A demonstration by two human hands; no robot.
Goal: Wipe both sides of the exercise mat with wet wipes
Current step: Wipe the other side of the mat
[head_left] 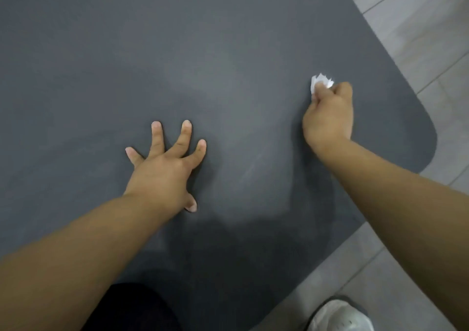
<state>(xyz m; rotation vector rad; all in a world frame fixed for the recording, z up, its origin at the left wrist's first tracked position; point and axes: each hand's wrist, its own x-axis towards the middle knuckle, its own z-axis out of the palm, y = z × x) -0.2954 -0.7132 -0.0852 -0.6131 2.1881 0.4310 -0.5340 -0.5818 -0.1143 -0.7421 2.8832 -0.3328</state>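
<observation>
Dark grey mat [177,51] lies flat on a pale tiled floor [431,38]. One rounded corner shows at the right. Only the upper face is visible, and I cannot tell which side it is.

Left hand [162,170]: palm down near the mat's middle, fingers [184,135] straight and splayed, holding nothing. It reads as a brace that pins the mat.

Right hand [328,117]: close to the mat's right edge, just inside the rounded corner. Its fingers are curled round a bunched white wipe [321,81]. A tuft of the wipe pokes out past the knuckles and the rest is hidden in the fist. Contact with the mat looks likely but the underside is out of view.

A white shoe [340,315] stands on the floor just off the mat's near edge.

Judgement: the step in hand is wiping the upper face at the right-corner zone. There is a faint paler patch and a thin streak toward the middle. It could be damp or it could be sheen; I cannot say.

To do it well:
- Open the wad out. A flatter wipe under the fingers covers more per pass than a tight ball.
- Work in overlapping strokes and run right off the edge and round the corner so that no margin is missed.
- Press the left hand down so the mat does not creep or ruck on the smooth tile.
- Move the brace onto ground already wiped, not ahead of the wipe.
- The underside needs a flip afterwards.
</observation>
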